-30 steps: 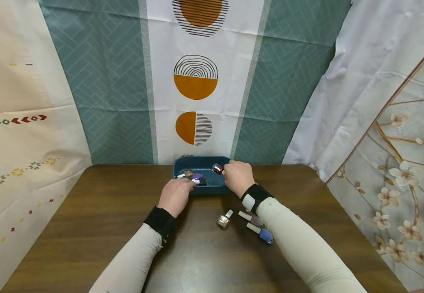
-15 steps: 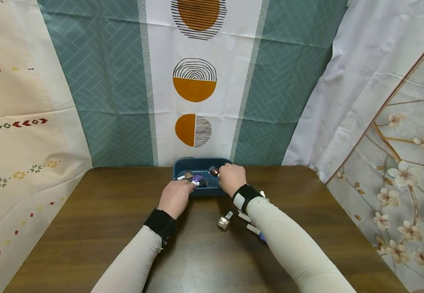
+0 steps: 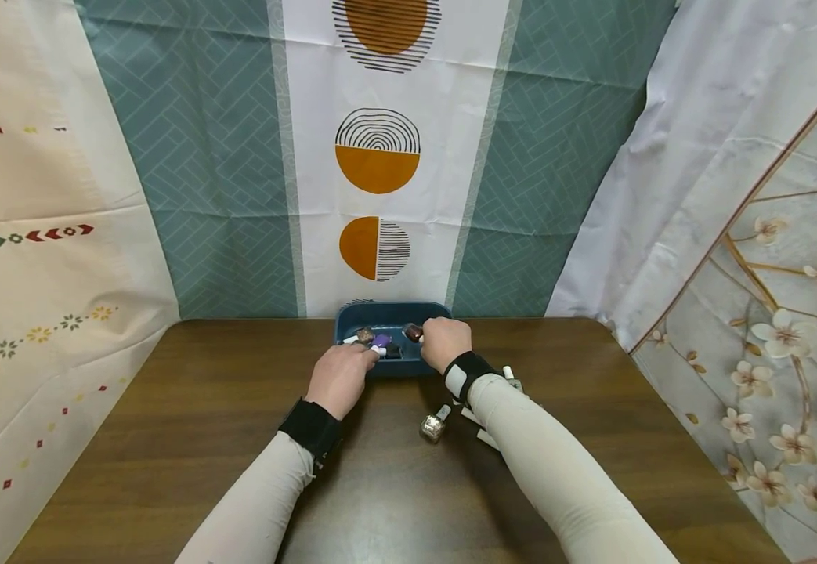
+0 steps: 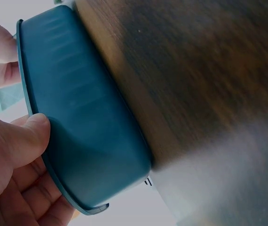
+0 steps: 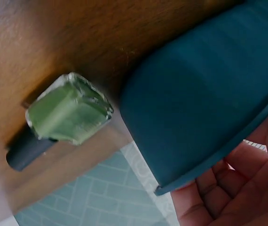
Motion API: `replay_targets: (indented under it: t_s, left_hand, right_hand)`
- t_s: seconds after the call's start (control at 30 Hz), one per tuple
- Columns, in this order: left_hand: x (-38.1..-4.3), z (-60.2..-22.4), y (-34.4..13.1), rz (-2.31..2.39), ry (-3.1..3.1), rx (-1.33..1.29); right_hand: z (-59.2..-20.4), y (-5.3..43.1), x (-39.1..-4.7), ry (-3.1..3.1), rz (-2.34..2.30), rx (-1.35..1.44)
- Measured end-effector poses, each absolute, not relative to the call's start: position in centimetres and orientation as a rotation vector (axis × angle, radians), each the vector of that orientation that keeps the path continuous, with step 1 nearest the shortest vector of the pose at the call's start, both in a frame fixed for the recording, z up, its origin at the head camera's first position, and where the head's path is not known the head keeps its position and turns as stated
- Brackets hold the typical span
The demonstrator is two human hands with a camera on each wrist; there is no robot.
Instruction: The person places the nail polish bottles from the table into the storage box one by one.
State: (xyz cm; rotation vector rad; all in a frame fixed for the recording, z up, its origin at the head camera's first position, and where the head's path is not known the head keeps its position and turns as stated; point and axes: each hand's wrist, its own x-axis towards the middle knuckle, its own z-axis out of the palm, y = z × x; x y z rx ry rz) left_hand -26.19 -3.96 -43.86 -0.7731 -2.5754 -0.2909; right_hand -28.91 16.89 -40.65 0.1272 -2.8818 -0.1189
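A blue plastic bin (image 3: 359, 368) stands at the back of the table. My left hand (image 3: 341, 376) grips its near rim at the left; in the left wrist view the thumb (image 4: 37, 132) presses the outer wall and the fingers curl behind the rim. Over the bin's right side, my right hand (image 3: 445, 342) holds a dark red nail polish bottle (image 3: 413, 332) by its cap, low inside the bin. Several nail polish bottles lie in the bin's left half, among them a purple one (image 3: 381, 341) and a black one (image 3: 394, 352). The right fingertips are hidden in the head view.
A glittery nail polish bottle (image 3: 432, 427) lies on the table (image 3: 239, 439) before the bin. White caps (image 3: 487, 439) show beside the right sleeve, which covers their bottles. A green bottle (image 5: 70, 110) lies close to the bin in the right wrist view. Patterned cloth (image 3: 232, 157) hangs behind.
My right hand has moved left and slightly down with the dark red bottle, deeper over the bin. Its sleeve now covers more of the bottles on the table. The left hand stays on the rim.
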Motion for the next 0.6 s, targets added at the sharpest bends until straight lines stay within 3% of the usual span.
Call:
replay_targets:
  t_s: [0.6]
  left_hand:
    - [-26.0,-43.45,-3.87,-0.28,-2.59,-0.773]
  right_hand:
    - [-40.33,16.56,-29.62,-3.058,-0.06,0.03]
